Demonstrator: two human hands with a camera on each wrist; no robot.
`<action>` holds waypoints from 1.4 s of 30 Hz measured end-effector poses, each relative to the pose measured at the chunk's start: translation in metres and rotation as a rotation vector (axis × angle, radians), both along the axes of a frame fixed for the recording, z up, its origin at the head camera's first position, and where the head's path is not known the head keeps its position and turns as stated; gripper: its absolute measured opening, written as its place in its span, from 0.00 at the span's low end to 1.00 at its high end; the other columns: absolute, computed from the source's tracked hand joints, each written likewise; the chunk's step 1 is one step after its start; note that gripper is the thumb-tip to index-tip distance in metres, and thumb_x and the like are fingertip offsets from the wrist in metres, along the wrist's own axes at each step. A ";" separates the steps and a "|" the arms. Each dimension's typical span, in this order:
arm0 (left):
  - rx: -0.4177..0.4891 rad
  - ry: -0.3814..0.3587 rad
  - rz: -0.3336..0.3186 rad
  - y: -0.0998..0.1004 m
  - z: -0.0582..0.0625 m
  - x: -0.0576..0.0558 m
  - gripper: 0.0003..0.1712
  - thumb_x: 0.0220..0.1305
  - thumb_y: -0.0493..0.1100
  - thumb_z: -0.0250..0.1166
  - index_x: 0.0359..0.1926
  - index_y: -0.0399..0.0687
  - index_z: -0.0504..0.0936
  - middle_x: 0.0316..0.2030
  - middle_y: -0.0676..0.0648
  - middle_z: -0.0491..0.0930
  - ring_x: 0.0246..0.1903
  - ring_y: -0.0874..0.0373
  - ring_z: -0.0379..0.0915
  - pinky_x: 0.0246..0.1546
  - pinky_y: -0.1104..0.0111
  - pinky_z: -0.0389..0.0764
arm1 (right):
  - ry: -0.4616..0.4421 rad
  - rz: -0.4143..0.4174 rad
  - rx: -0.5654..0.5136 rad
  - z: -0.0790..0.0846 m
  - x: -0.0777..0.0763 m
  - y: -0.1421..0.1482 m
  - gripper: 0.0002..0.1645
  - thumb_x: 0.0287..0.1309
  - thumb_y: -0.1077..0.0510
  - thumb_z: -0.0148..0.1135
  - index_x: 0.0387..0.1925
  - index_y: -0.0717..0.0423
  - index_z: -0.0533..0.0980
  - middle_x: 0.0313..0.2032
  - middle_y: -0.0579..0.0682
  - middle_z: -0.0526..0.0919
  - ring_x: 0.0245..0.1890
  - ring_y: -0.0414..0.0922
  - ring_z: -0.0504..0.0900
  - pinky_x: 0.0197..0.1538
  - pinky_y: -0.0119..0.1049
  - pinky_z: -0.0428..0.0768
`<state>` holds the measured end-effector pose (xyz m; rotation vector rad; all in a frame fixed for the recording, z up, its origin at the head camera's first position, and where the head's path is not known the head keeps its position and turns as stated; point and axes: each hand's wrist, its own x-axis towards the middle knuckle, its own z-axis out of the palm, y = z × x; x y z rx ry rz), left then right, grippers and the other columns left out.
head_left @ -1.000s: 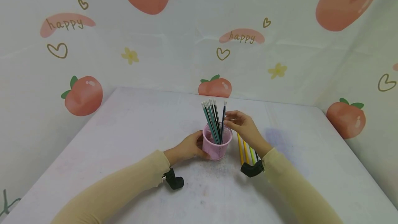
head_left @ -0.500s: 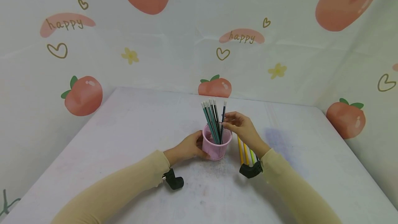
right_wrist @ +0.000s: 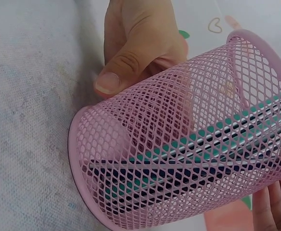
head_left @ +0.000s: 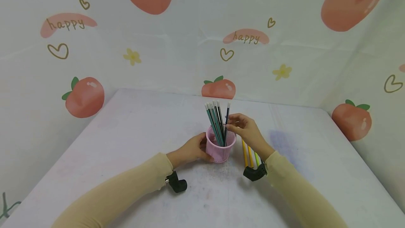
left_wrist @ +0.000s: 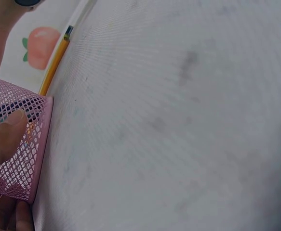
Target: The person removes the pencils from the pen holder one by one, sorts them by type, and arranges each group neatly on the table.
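Observation:
A pink mesh pencil cup [head_left: 218, 153] stands on the table, holding several green-and-black striped pencils [head_left: 212, 120] that lean to the left, white ends up. My left hand [head_left: 192, 149] grips the cup from its left side; in the left wrist view the thumb [left_wrist: 7, 139] presses on the mesh. Over the cup's right rim, my right hand [head_left: 248, 129] pinches a dark blue pencil [head_left: 227, 112] between thumb and fingers. Through the mesh in the right wrist view, the pencils' lower ends [right_wrist: 145, 166] reach near the cup's bottom.
Beside the cup on the right, yellow pencils [head_left: 245, 154] and a light green pencil [head_left: 256, 157] lie on the white table [head_left: 142, 122], partly under my right wrist. A printed cloth backdrop [head_left: 177, 52] rises behind the table.
My right hand has shifted slightly left, and the dark blue pencil's upper part has moved very slightly with it. My left hand and the cup have stayed in place.

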<state>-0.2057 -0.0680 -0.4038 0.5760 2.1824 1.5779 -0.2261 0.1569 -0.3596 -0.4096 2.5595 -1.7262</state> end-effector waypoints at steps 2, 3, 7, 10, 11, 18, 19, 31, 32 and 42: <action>0.004 0.003 -0.001 0.000 0.000 0.000 0.49 0.45 0.31 0.75 0.69 0.38 0.61 0.65 0.40 0.69 0.66 0.45 0.64 0.68 0.53 0.64 | -0.001 0.006 -0.013 0.000 -0.001 0.000 0.21 0.59 0.60 0.65 0.53 0.63 0.74 0.44 0.56 0.81 0.42 0.43 0.81 0.48 0.31 0.82; 0.005 0.003 -0.001 0.000 0.000 0.000 0.49 0.45 0.31 0.75 0.68 0.38 0.61 0.65 0.40 0.69 0.66 0.45 0.64 0.68 0.53 0.64 | -0.002 0.009 -0.020 0.000 -0.001 0.000 0.21 0.59 0.60 0.65 0.53 0.63 0.74 0.44 0.57 0.81 0.41 0.43 0.81 0.48 0.31 0.82; 0.008 0.001 0.000 0.000 0.001 0.000 0.49 0.45 0.30 0.75 0.68 0.37 0.62 0.65 0.40 0.69 0.66 0.45 0.64 0.68 0.53 0.64 | -0.018 0.021 -0.051 0.001 -0.001 0.000 0.21 0.60 0.61 0.64 0.53 0.64 0.73 0.44 0.57 0.80 0.42 0.45 0.82 0.48 0.33 0.83; 0.003 0.001 -0.004 0.000 0.001 0.000 0.49 0.45 0.30 0.75 0.68 0.37 0.61 0.65 0.40 0.69 0.66 0.45 0.64 0.68 0.53 0.64 | -0.033 0.021 -0.075 0.002 -0.001 0.000 0.21 0.60 0.62 0.64 0.54 0.65 0.73 0.44 0.57 0.79 0.42 0.47 0.82 0.47 0.35 0.84; 0.002 0.000 -0.005 0.000 0.001 0.000 0.49 0.45 0.30 0.75 0.68 0.37 0.61 0.65 0.40 0.69 0.66 0.45 0.64 0.68 0.53 0.64 | -0.035 0.021 -0.081 0.002 -0.002 0.000 0.21 0.60 0.62 0.64 0.54 0.65 0.73 0.44 0.57 0.79 0.42 0.48 0.82 0.46 0.35 0.84; -0.005 0.000 -0.005 0.000 0.001 -0.001 0.50 0.45 0.31 0.75 0.69 0.37 0.60 0.65 0.40 0.69 0.66 0.45 0.64 0.68 0.53 0.64 | -0.022 0.018 -0.091 0.003 -0.003 0.003 0.21 0.59 0.62 0.64 0.53 0.65 0.73 0.43 0.55 0.79 0.40 0.43 0.82 0.43 0.31 0.84; -0.005 0.001 -0.006 0.000 0.001 -0.001 0.50 0.44 0.31 0.75 0.69 0.36 0.60 0.65 0.40 0.69 0.66 0.45 0.64 0.67 0.53 0.65 | -0.021 0.020 -0.099 0.003 -0.003 0.004 0.21 0.59 0.62 0.64 0.53 0.66 0.73 0.42 0.54 0.79 0.39 0.42 0.82 0.43 0.31 0.84; 0.008 0.004 -0.015 0.000 0.000 -0.001 0.50 0.44 0.30 0.75 0.69 0.35 0.60 0.64 0.39 0.69 0.66 0.45 0.64 0.68 0.54 0.64 | -0.009 0.020 -0.159 0.007 -0.003 0.007 0.22 0.59 0.65 0.64 0.54 0.68 0.72 0.40 0.48 0.78 0.37 0.37 0.83 0.43 0.31 0.84; 0.006 0.005 -0.014 0.000 0.000 -0.001 0.50 0.44 0.30 0.75 0.69 0.35 0.60 0.64 0.39 0.69 0.66 0.45 0.64 0.68 0.54 0.64 | -0.009 0.019 -0.162 0.007 -0.003 0.007 0.22 0.59 0.65 0.64 0.54 0.68 0.72 0.40 0.48 0.78 0.37 0.37 0.83 0.43 0.32 0.84; 0.026 0.001 -0.009 0.001 -0.001 -0.001 0.50 0.43 0.30 0.76 0.68 0.34 0.61 0.63 0.39 0.71 0.64 0.46 0.67 0.68 0.54 0.65 | 0.020 0.020 -0.219 0.012 -0.003 0.008 0.22 0.58 0.68 0.63 0.54 0.70 0.71 0.37 0.45 0.78 0.36 0.36 0.84 0.45 0.34 0.85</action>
